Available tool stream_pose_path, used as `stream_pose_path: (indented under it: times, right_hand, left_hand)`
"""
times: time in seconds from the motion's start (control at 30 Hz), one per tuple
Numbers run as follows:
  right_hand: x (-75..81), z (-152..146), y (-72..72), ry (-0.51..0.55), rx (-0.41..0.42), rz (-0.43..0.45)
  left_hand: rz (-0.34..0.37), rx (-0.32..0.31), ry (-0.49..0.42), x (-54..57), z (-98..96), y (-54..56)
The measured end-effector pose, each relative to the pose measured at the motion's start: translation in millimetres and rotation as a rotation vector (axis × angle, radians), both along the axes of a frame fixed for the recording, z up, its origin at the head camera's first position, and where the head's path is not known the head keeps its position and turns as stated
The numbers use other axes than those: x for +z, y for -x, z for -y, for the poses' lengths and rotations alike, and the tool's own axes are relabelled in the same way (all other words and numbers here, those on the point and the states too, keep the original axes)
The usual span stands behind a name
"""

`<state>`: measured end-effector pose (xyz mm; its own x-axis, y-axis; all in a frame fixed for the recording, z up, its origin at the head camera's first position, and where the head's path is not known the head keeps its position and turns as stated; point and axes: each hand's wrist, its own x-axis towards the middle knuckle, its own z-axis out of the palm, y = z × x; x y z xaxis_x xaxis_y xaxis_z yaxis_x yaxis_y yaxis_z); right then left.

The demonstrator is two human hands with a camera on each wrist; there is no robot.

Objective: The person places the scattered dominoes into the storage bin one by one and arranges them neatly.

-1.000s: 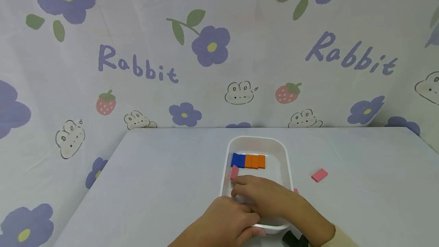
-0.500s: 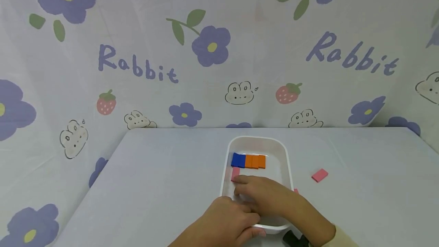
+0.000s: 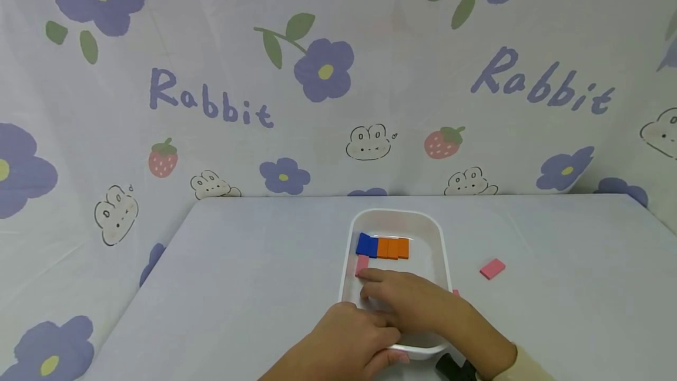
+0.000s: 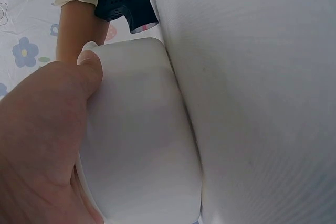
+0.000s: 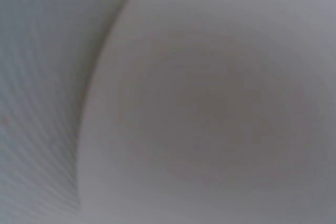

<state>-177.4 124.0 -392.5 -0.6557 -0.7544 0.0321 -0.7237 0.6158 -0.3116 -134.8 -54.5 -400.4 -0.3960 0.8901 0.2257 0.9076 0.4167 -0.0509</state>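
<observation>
In the head view, my left hand (image 3: 349,337) grips the near-left rim of a white plastic tray (image 3: 443,246); the left wrist view has its thumb (image 4: 91,72) over the rim of the tray. My right hand (image 3: 407,301) reaches inside, a straight index finger touching the near end of a small flat pink tile (image 3: 362,264). That tile lies by the left wall, just below two blue tiles (image 3: 367,245). Orange tiles (image 3: 393,248) continue the row to their right. The right wrist view is filled by the blurred white tray wall (image 5: 210,108), hiding the fingers.
Right of the tray, a loose pink tile (image 3: 493,268) lies on the white table (image 3: 254,275). Another pink piece (image 3: 456,293) peeks out between the tray's right side and my forearm. A black wrist device (image 3: 452,367) sits under the right wrist. Patterned cloth (image 3: 328,151) stands behind.
The pink tile under my right index finger was tilted and now lies flatter, lined up below the blue tiles. My left hand keeps its grip on the tray.
</observation>
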Motion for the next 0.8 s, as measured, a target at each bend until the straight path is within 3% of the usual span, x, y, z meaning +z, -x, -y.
stream_pose_path:
  times: [0.4,0.63,0.8]
  right_hand:
    - [4.1,-3,1.6,-0.024,-0.034,0.018]
    - [30.5,-28,7.2,0.052,-0.161,0.061]
    - [54.2,-56,8.9,0.076,-0.275,0.043]
  left_hand:
    - [0.037,0.012,0.014,-0.1,-0.4,0.6]
    - [0.005,0.033,0.031,1.0,0.9,-2.6]
    - [0.052,0.04,0.043,1.4,0.6,-2.8]
